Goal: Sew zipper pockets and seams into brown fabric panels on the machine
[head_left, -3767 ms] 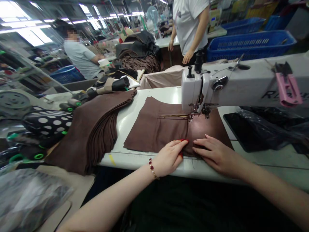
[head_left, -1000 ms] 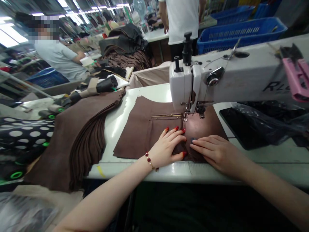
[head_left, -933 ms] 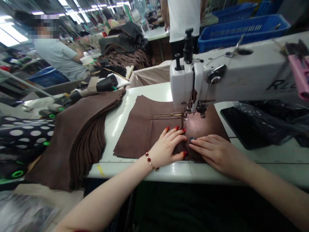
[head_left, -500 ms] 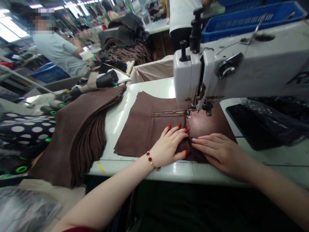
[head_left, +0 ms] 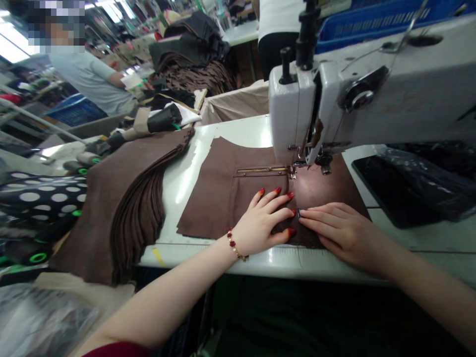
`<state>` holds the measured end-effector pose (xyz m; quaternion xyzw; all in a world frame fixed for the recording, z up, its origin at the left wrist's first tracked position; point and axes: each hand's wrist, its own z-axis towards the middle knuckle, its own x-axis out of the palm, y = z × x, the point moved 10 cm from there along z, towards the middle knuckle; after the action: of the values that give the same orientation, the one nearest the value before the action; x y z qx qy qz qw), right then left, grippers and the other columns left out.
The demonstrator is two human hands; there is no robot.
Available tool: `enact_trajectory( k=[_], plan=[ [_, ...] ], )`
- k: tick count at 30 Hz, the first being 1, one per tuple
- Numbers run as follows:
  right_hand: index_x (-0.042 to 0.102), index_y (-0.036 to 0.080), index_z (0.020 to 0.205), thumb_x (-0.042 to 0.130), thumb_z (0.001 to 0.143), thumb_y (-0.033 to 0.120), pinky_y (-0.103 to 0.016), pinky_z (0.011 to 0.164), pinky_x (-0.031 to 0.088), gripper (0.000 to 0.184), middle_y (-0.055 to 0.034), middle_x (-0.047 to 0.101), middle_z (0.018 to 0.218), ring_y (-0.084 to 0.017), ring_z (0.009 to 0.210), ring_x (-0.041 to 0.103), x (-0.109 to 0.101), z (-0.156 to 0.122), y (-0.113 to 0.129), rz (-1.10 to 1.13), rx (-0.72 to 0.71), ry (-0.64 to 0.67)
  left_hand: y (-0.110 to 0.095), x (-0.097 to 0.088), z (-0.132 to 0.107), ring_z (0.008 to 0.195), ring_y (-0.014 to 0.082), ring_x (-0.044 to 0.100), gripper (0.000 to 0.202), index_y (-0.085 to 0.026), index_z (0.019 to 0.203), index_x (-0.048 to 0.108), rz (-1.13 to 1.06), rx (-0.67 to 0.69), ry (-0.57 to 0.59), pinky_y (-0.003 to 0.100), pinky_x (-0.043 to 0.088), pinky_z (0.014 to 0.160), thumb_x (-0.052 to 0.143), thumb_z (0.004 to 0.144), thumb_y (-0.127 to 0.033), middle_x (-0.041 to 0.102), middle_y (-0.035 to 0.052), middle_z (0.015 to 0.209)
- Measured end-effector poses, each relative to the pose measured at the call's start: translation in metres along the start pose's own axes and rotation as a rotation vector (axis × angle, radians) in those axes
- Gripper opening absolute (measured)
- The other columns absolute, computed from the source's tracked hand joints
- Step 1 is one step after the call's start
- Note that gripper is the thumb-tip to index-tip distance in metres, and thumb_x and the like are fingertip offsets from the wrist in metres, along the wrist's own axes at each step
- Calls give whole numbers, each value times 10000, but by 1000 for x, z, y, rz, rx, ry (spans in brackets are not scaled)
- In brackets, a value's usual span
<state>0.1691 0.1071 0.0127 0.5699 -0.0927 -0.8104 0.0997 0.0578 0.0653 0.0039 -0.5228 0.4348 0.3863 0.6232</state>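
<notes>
A brown fabric piece [head_left: 219, 198] with a metal zipper [head_left: 262, 170] lies flat on the white table under the white sewing machine [head_left: 334, 89]. The zipper's right end sits at the presser foot [head_left: 293, 172]. My left hand [head_left: 264, 220], with red nails and a beaded bracelet, rests flat on the fabric just in front of the foot, fingers spread. My right hand [head_left: 340, 230] lies flat beside it, fingers stretched leftward, fingertips touching those of the left hand. Neither hand grips anything.
A fanned stack of brown pieces [head_left: 126, 198] lies to the left, with polka-dot fabric [head_left: 40, 191] beyond it. Black plastic-wrapped material [head_left: 412, 183] sits at the right. Blue crates [head_left: 372, 20] and dark fabric piles [head_left: 193, 54] stand behind. One person sits at far left, another stands behind the machine.
The view has drawn closer to the machine. My left hand has slid forward on the fabric toward the presser foot, fingers spreading; my right hand has stayed flat beside it.
</notes>
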Motion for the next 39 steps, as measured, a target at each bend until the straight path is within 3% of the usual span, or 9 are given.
enact_trajectory(
  k=[5,9,25,34,39],
  plan=[
    [563,126,1315,521,898,135,-441,1019,440,419,-111,612,1311,-239,1172,546,2,1,5,-39,-33,-1,0,-1,0,1458,277,254,345,-265,1196,599,-6,2,-1,528,153,1208,573,902,-445,417,29,1514],
    [568,131,1306,493,906,119,-450,1079,407,407,-95,587,1352,-241,1235,511,4,1,5,-61,-34,2,0,-1,0,1455,277,261,357,-264,1206,593,-22,0,-1,525,156,1209,586,896,-440,431,32,1504],
    [559,158,1327,484,921,138,-430,1070,440,414,-78,574,1374,-225,1239,514,5,1,-2,7,26,34,3,-1,1,1448,270,275,404,-285,1246,571,-35,-9,7,509,152,1211,611,878,-446,451,8,1490],
    [536,192,1365,515,919,187,-465,1086,410,447,-104,593,1315,-231,1211,530,2,-10,10,53,-23,51,2,1,1,1445,268,276,383,-278,1237,573,-8,1,19,508,152,1213,572,905,-470,453,7,1488],
    [566,258,1339,561,921,307,-494,1046,430,422,-98,588,1272,-253,1180,529,5,-11,11,15,-11,76,1,0,1,1439,246,285,306,-280,1228,570,12,-15,7,502,159,1210,461,975,-411,462,-7,1480]
  ],
)
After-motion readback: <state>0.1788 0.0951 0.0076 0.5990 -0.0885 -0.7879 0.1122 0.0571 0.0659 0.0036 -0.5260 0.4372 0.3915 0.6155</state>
